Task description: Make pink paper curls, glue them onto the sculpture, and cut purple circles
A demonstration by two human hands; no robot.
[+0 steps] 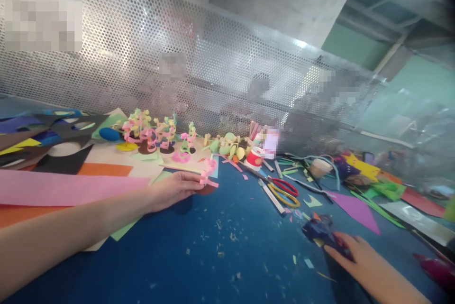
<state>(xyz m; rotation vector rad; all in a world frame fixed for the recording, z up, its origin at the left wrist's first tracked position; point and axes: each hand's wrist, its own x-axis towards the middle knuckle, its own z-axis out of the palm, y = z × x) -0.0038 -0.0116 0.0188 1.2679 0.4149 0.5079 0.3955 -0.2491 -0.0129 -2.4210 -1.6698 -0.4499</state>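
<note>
My left hand (174, 190) pinches a small pink paper curl (209, 171) at the table's middle, with a brown round base (206, 189) beneath it. At the lower right, my right hand (362, 256) is wrapped round a dark blue glue gun (320, 230), its nose toward the left. Behind my left hand stand several curled paper pieces (151, 135) in pink, yellow and green on round bases. Red-handled scissors (286, 186) and yellow-handled scissors (284, 196) lie between my hands, beside a silver cutter (272, 197).
Coloured paper sheets (71, 188) cover the left side of the blue table (213, 256). A red and white can (254, 158) stands near the perforated metal screen (213, 67). Paper scraps, cords and a cup (320, 167) lie at right. People show dimly behind the screen.
</note>
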